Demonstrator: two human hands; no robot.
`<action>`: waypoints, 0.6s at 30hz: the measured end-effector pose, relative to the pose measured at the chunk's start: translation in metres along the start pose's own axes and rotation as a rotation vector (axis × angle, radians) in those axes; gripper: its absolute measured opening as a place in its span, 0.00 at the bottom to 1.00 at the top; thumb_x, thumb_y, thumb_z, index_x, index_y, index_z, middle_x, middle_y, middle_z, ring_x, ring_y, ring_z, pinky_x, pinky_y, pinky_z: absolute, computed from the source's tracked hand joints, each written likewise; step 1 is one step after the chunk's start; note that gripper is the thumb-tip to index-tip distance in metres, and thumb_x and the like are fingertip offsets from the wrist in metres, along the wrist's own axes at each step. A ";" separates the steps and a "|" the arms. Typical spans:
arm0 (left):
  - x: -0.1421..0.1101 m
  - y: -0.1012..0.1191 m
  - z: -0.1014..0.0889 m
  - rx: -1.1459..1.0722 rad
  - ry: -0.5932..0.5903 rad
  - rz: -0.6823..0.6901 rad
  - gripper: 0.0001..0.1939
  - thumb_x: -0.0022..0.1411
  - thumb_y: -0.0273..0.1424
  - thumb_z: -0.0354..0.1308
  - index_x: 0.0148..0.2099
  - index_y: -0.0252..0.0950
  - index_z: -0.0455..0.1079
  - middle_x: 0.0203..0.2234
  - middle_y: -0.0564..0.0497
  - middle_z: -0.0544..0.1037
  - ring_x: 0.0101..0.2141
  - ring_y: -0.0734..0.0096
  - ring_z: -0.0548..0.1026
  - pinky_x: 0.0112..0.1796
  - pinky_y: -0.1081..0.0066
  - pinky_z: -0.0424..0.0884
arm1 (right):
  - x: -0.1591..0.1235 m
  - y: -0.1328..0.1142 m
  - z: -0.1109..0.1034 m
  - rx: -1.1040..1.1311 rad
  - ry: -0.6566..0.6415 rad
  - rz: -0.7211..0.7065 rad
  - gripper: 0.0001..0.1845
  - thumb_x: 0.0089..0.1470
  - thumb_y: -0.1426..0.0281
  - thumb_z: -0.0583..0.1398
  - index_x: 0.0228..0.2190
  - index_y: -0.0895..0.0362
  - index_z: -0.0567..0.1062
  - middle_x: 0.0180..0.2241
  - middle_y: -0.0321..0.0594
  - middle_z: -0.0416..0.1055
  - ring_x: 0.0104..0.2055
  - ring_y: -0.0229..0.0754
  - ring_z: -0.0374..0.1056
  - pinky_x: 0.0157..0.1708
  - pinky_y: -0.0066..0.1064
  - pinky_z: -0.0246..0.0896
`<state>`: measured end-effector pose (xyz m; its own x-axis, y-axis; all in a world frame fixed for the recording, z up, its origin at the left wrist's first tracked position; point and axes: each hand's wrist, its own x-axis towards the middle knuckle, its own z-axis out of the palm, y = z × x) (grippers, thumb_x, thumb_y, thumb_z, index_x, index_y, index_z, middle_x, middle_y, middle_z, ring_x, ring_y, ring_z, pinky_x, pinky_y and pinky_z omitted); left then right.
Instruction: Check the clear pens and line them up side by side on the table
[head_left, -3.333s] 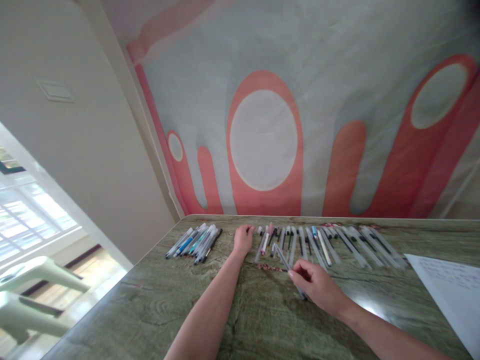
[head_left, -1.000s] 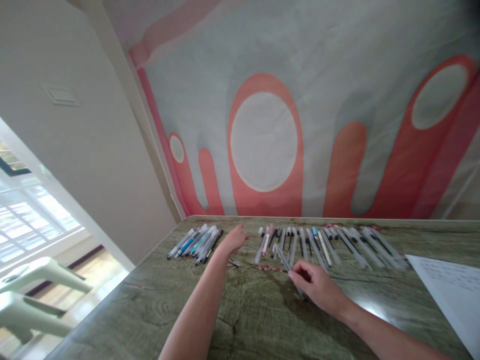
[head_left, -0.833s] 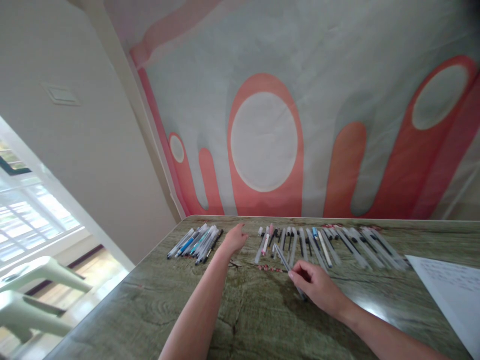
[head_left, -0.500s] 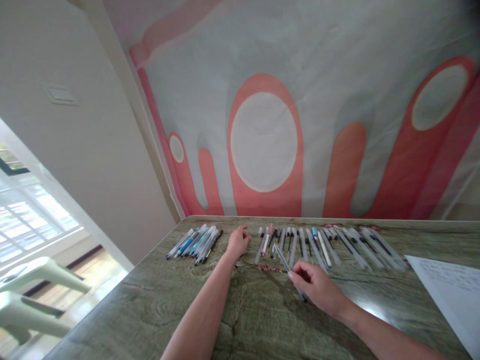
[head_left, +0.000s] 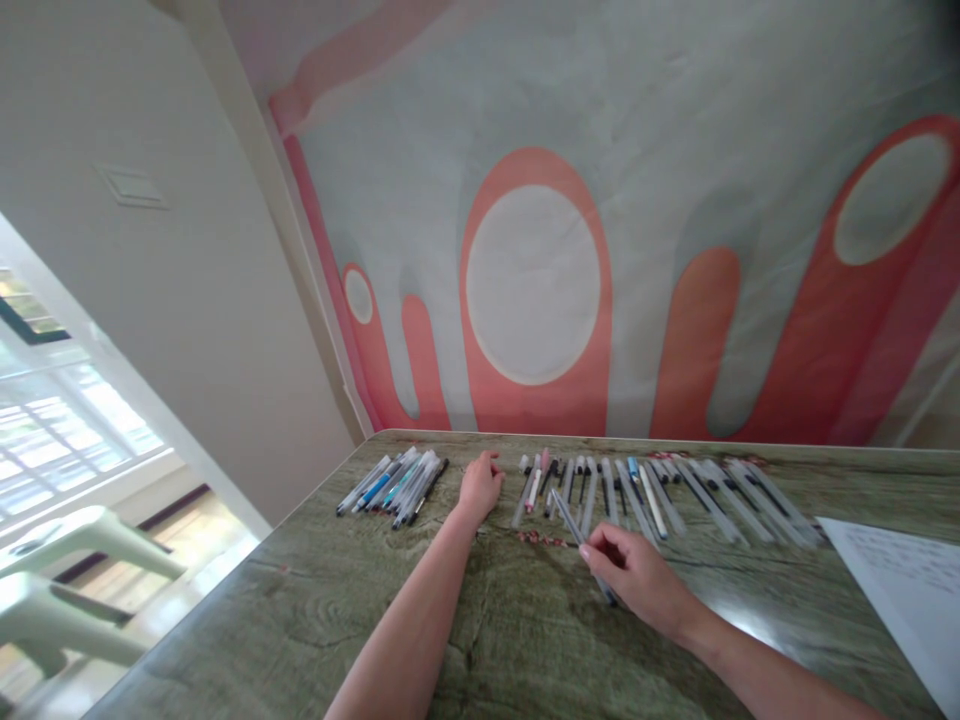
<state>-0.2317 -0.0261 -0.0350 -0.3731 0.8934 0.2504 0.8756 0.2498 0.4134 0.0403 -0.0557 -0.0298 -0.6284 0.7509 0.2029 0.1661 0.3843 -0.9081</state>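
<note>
My right hand (head_left: 634, 570) pinches a slim clear-barrelled pen (head_left: 568, 515) by its middle, tilted above the front of the table, with its dark end pointing down toward me. Further back, my left hand (head_left: 480, 487) lies on the tabletop with its fingers loosely apart and nothing visible in them. It sits between a bunched pile of pens (head_left: 394, 487), some with blue or teal parts, and a long row of pens (head_left: 652, 497). Most pens in that row look clear with dark parts; a white one (head_left: 652, 502) and a pink-and-white one (head_left: 533, 490) stand out.
The wood-patterned table (head_left: 300, 620) ends at a wall with a pink and red printed covering (head_left: 532, 410). A sheet of paper with writing (head_left: 900, 590) lies at the right. Pale green stools (head_left: 82, 530) stand on the floor at the left.
The whole view has shifted slightly, so things appear a little further right. Both hands keep nearly the same pose, and the pen stays in my right hand.
</note>
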 end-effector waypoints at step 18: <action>-0.086 -0.040 -0.047 -0.084 -0.051 0.132 0.14 0.55 0.26 0.46 0.45 0.35 0.62 0.27 0.51 0.70 0.32 0.71 0.68 0.37 0.71 0.61 | -0.001 0.007 0.001 -0.019 -0.013 0.004 0.14 0.51 0.61 0.52 0.22 0.57 0.65 0.18 0.31 0.57 0.22 0.34 0.53 0.22 0.26 0.49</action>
<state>-0.2496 -0.1301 -0.0319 -0.2391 0.9345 0.2637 0.8863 0.0990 0.4525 0.0413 -0.0539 -0.0366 -0.6378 0.7453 0.1944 0.1829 0.3918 -0.9017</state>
